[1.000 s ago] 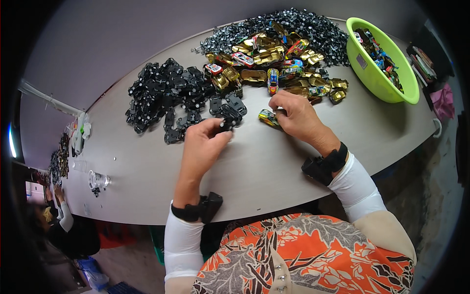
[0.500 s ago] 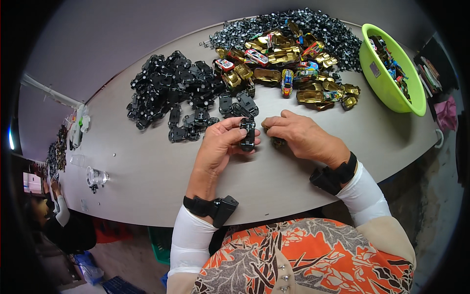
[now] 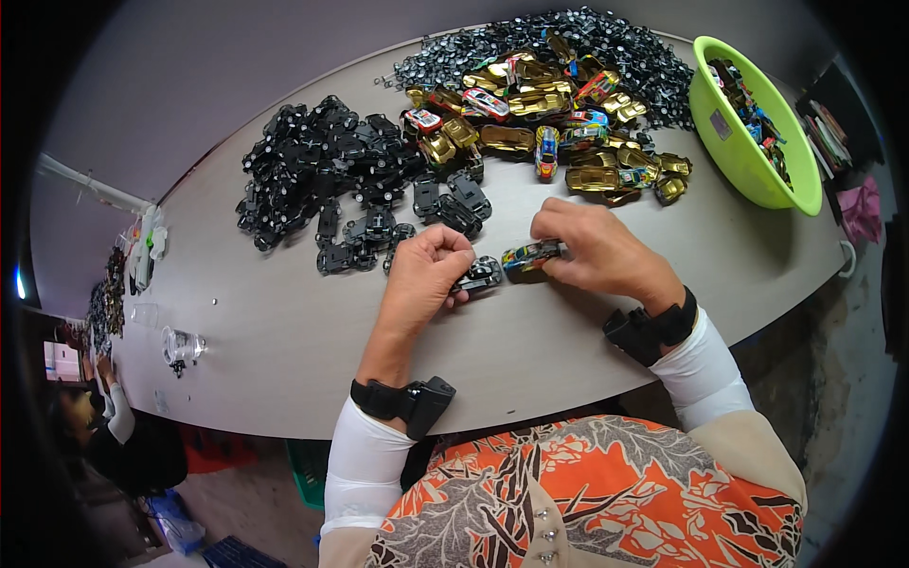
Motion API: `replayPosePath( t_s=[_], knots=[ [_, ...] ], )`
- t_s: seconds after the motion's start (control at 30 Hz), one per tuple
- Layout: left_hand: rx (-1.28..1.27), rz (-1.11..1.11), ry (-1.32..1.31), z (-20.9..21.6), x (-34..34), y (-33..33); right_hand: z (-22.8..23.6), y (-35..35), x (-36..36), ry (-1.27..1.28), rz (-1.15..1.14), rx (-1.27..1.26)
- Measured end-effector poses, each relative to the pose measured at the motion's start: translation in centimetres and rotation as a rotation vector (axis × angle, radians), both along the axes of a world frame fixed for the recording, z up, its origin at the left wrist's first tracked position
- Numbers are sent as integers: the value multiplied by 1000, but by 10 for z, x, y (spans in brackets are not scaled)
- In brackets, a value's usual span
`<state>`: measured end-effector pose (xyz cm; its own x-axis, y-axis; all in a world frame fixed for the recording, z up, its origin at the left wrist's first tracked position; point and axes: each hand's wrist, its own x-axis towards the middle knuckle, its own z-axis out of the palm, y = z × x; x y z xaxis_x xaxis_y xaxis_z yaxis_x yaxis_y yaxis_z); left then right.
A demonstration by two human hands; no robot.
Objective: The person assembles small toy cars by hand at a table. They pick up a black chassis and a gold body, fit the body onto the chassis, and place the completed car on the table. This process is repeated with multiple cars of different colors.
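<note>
My left hand [image 3: 423, 276] is closed on a black toy car chassis [image 3: 481, 275], which juts out to the right of the fingers. Just right of it, my right hand [image 3: 603, 248] grips a colourful toy car body [image 3: 527, 257] tilted on its side. The two parts are close together, a narrow gap between them, low over the table. Beyond my left hand lie loose black chassis [image 3: 454, 201] beside a big heap of black chassis [image 3: 331, 166]. Gold and printed car bodies [image 3: 544, 104] are piled farther back.
Small wheel-and-axle parts [image 3: 606, 43] spread behind the car bodies. A lime-green basin [image 3: 800, 185] holding toy cars stands at the right. On the left of the table [image 3: 284, 350] is a clear plastic cup [image 3: 180, 346]. Another person [image 3: 118, 417] sits at the far left.
My left hand has turned the chassis from upright to lying sideways. My right hand has tilted the car body up into view beside the chassis. The view has shifted slightly.
</note>
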<state>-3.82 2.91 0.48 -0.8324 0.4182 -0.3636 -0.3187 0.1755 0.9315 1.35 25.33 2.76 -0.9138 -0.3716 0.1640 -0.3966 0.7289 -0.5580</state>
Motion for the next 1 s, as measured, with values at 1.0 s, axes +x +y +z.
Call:
replayPosePath(
  t_s=[1.0],
  knots=[
    [609,-11,-152,3,5,5,3,-22,4,-372,-204,-1012]
  ],
)
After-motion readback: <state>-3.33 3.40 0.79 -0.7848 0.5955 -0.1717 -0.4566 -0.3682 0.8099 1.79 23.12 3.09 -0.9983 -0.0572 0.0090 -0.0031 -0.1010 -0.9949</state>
